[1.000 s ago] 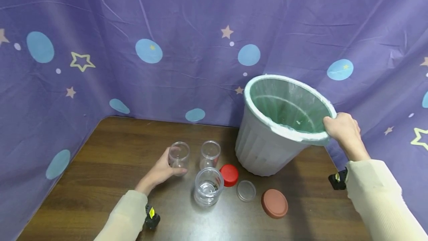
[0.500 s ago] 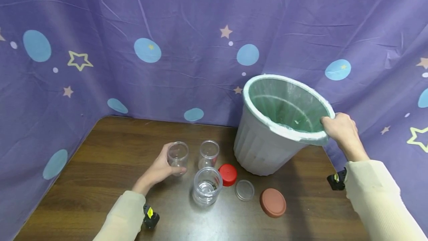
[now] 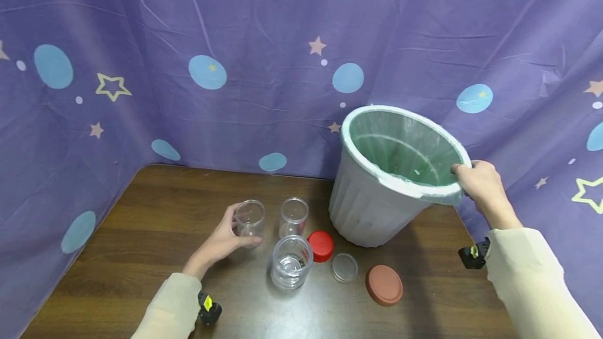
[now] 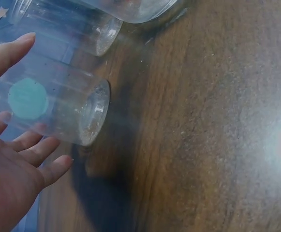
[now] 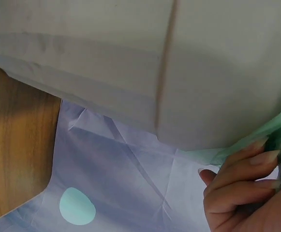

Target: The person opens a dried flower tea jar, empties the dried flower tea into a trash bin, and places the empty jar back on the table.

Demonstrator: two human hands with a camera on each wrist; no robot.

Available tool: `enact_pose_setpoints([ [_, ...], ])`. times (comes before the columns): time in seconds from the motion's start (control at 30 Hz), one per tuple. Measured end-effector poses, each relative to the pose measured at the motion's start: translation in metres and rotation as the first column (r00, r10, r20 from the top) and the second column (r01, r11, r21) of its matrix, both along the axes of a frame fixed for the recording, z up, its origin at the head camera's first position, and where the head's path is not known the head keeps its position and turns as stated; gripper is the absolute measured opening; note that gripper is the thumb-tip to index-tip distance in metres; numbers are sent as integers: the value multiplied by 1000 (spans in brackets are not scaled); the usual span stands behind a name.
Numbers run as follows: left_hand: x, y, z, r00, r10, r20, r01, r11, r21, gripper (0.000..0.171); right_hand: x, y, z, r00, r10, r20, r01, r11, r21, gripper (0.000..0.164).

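Three clear plastic jars without lids stand on the table. My left hand (image 3: 219, 241) is spread around the left jar (image 3: 250, 218), thumb in front and fingers behind it. In the left wrist view, the fingers (image 4: 38, 150) are loosely extended and the palm is apart from this jar (image 4: 65, 104); whether any fingertip touches it, I cannot tell. Beside it stand the back jar (image 3: 293, 217) and the front jar (image 3: 290, 264). At the right, my right hand (image 3: 482, 184) grips the rim of a tilted grey trash bin (image 3: 377, 203), lined with a green bag (image 3: 400, 153).
A red lid (image 3: 321, 246), a clear lid (image 3: 344, 268) and a brownish-red lid (image 3: 384, 285) lie on the wooden table (image 3: 118, 276) between the jars and the bin's front. A purple patterned curtain (image 3: 264, 103) hangs behind and along both sides.
My left wrist has drawn slightly back and left while the jar stays standing in place. The right hand keeps its grip on the tilted bin. The head view has shifted a little.
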State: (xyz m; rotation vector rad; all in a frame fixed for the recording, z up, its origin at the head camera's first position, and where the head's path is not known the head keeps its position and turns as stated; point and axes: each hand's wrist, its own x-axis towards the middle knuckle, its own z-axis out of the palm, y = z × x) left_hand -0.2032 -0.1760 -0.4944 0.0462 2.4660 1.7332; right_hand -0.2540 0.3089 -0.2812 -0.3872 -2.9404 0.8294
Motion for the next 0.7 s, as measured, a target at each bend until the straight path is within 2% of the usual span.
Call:
enact_pose_setpoints([
  [0.17,0,-9,4,999,-22,49,22,1000,14,107,0,2,0,1000,1,25,1,998,-62,39],
  [0.3,1,-20,12,996,-54,74,52,998,36,110,1,4,0,999,33,26,-30,994,-106,47],
  [0.53,0,-36,30,998,-69,14,69,998,14,111,4,8,2,996,78,51,-66,977,-205,64],
  [0.7,-1,-43,46,997,-68,-32,67,998,-12,111,5,16,3,996,62,63,-44,964,-261,64],
])
